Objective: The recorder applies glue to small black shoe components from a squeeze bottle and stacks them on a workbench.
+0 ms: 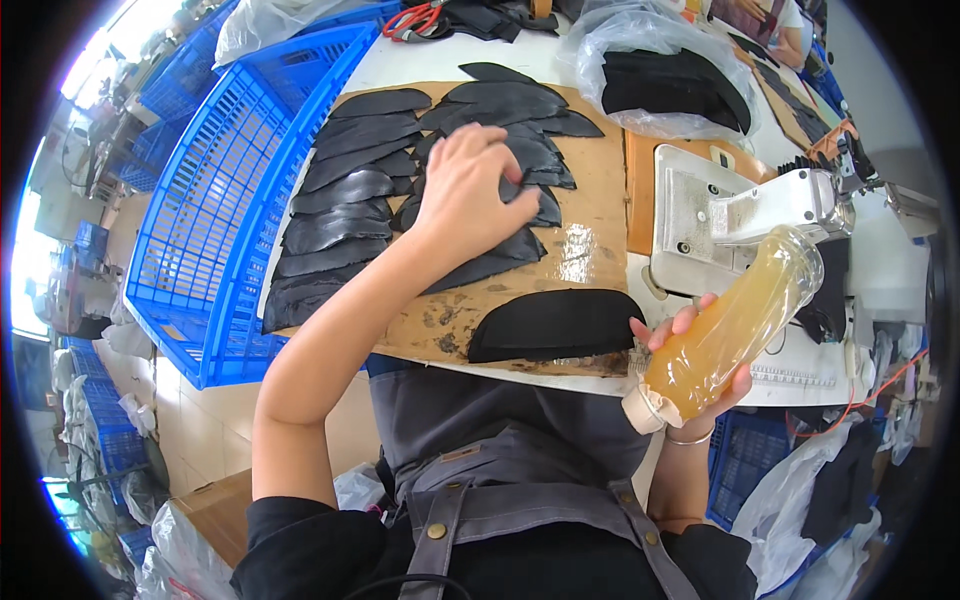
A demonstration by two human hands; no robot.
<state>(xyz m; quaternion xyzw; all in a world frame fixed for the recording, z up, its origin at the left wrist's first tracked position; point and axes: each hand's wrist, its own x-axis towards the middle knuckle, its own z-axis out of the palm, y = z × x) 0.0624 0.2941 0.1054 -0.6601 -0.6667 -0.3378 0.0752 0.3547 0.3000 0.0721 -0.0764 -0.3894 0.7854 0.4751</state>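
My right hand (690, 340) is wrapped round a clear plastic bottle (735, 320) of cloudy yellow liquid. The bottle is tilted, its pale, wrapped neck end (650, 408) pointing down and left. Beside that end, a single black curved fabric piece (555, 325) lies flat at the near edge of a stained brown cardboard sheet (590, 220). Over the middle of the sheet my left hand (470, 190) hovers or touches down, fingers bent and thumb spread away from them. Under and around it, black curved pieces (340, 225) overlap in two columns, several looking glossy; the hand partly hides some.
A blue plastic crate (215, 215) stands left of the sheet. A white machine arm (770, 215) rises at the right, near the bottle. Farther back are a plastic bag (675, 85) of black pieces and red-handled scissors (412, 20). Another person (765, 25) sits at the far right.
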